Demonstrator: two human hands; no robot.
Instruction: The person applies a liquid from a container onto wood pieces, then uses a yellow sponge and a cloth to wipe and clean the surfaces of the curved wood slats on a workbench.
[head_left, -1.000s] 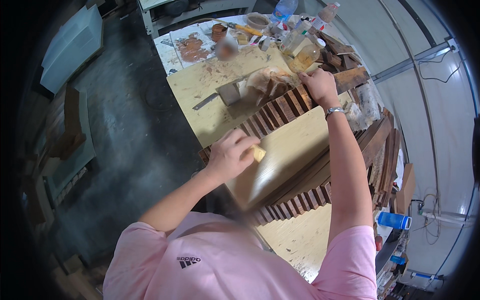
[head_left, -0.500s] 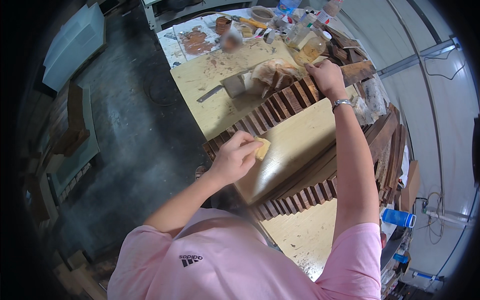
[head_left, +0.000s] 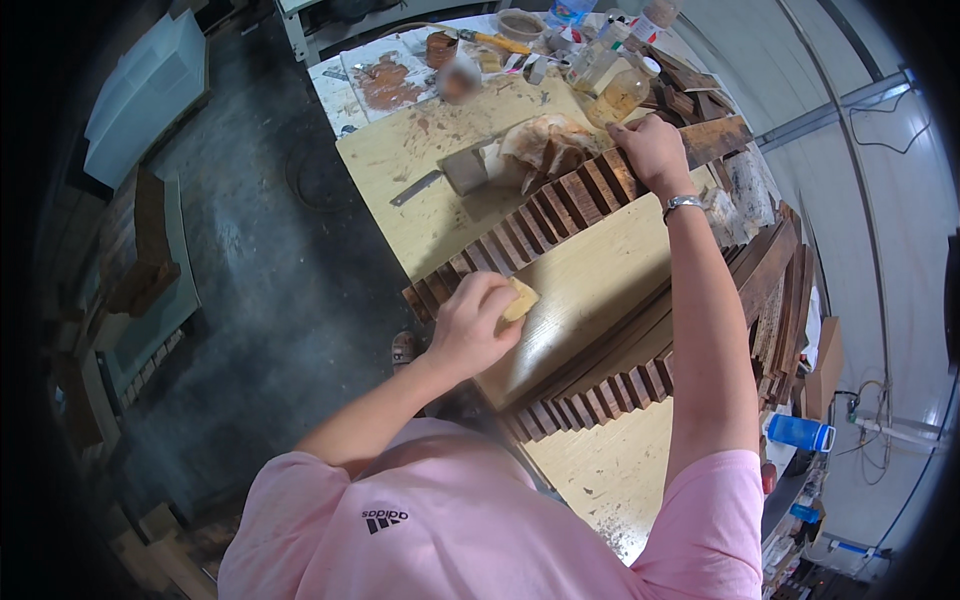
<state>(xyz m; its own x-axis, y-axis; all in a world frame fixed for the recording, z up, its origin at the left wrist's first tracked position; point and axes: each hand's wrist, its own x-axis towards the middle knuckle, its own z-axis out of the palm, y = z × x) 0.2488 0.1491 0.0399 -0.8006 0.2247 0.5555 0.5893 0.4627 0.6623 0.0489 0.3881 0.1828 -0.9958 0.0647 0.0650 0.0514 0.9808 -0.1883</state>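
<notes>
My left hand (head_left: 468, 328) is closed around a small yellow block (head_left: 520, 299), perhaps a sponge or sanding pad. It is beside the near-left end of a long dark wooden piece (head_left: 563, 205) with a row of square notches along it. My right hand (head_left: 652, 157), with a metal band at the wrist, grips that piece close to its plain far-right end; the fingertips curl over its far edge. A second notched wooden piece (head_left: 598, 398) lies nearer my body, partly hidden by my right forearm.
On the pale board (head_left: 385, 165) lie a crumpled stained cloth (head_left: 540, 145), a flat grey block (head_left: 464, 172) and a metal blade (head_left: 417, 188). A jar of yellowish liquid (head_left: 622, 95), bottles and a brush (head_left: 497, 42) stand beyond. Dark wooden strips (head_left: 775, 270) are stacked at right.
My left hand has shifted slightly and its fingers have curled more around the yellow block. My right hand stays on the notched wooden piece, nearly unmoved.
</notes>
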